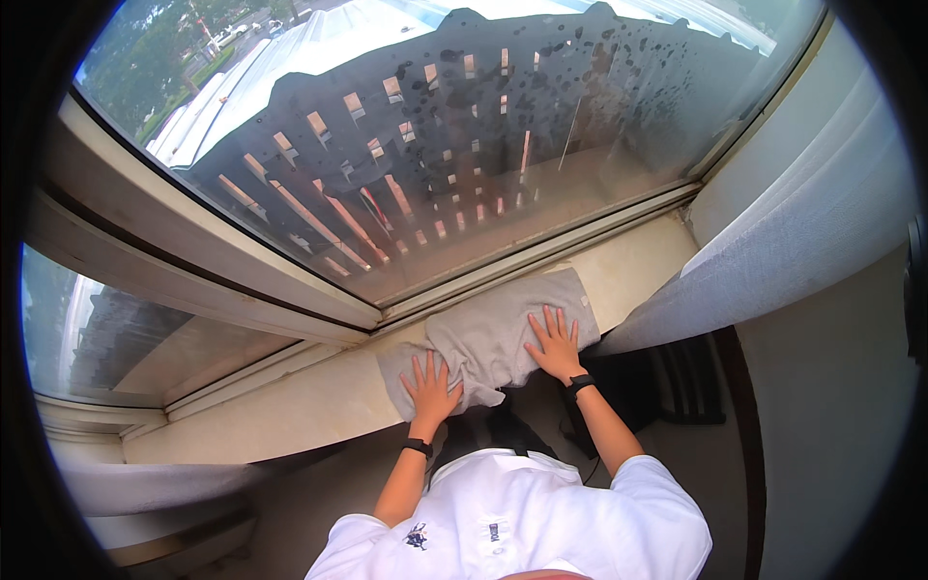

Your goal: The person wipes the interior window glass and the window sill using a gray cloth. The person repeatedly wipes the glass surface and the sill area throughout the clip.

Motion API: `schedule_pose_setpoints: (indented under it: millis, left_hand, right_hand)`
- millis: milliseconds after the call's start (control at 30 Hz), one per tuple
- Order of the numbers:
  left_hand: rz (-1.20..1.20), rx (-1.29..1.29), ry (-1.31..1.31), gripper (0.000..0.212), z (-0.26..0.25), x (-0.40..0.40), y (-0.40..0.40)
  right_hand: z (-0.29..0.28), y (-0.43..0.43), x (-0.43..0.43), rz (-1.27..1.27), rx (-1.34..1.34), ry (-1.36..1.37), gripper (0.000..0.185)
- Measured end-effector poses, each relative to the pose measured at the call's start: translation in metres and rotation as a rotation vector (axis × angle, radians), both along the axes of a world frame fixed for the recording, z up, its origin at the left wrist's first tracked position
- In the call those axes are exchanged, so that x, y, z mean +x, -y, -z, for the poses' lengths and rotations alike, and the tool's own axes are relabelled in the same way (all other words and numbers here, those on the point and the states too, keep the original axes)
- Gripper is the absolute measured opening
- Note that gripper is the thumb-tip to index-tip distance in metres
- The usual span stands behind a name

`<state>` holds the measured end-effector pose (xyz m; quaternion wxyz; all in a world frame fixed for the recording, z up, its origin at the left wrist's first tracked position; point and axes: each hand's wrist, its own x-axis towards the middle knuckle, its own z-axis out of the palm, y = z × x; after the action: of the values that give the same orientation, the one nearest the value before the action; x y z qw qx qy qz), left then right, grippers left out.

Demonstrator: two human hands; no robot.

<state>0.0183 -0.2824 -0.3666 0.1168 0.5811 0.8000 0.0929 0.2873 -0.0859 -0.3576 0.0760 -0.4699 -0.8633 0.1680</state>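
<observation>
A grey cloth [493,326], rumpled near its middle, lies across the cream window sill [290,413]. My left hand [431,391] rests flat on the cloth's left part with its fingers spread. On the right part, my right hand [557,348] presses palm down, fingers also apart. Neither hand grips the cloth. One corner of it hangs over the sill's near edge between my hands. Each wrist wears a black band.
Beyond the sill stands a large, spotted window pane [435,159] in a sliding frame [217,232]. A pale curtain [783,239] hangs at the right and another [159,487] at the lower left. A black object [689,380] stands below the sill at the right.
</observation>
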Motion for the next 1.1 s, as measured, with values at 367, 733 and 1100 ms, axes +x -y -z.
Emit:
schedule_pose_setpoints:
  millis: [367, 733, 1100]
  left_hand:
    - [0.012, -0.048, -0.027, 0.075, -0.005, -0.005, 0.018]
    - [-0.287, 0.007, -0.087, 0.076, -0.001, -0.133, 0.124]
    - [-0.107, 0.044, -0.064, 0.077, -0.002, -0.204, 0.184]
  right_hand:
    - [0.008, 0.058, -0.054, -0.249, 0.118, 0.123, 0.059]
    - [0.029, 0.091, -0.150, -0.031, 0.189, 0.043, 0.066]
    - [0.022, 0.213, -0.253, -0.345, 0.095, -0.021, 0.064]
